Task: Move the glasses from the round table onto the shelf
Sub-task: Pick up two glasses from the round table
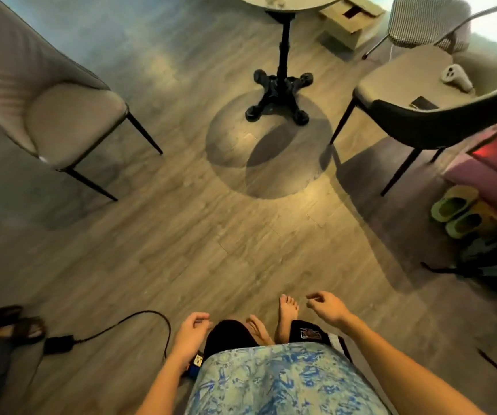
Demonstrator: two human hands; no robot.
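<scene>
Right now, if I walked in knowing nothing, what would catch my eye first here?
Probably the round table at the top centre, with its black pedestal base casting a big oval shadow on the wooden floor. Next, the person's bare, empty left hand and right hand hanging low near the bottom, above bare feet. Green slippers sit at the right edge.

Blue-and-green patterned shirt [280, 381], black shorts [232, 333] — bare arms, bare feet [287, 310].

Wooden floor [181, 235], bearing the round surface [286, 3] on a black pedestal [280, 94]. Glassy blur on top, unclear. Green slippers [456, 211], black cable [139, 322] on floor.
</scene>
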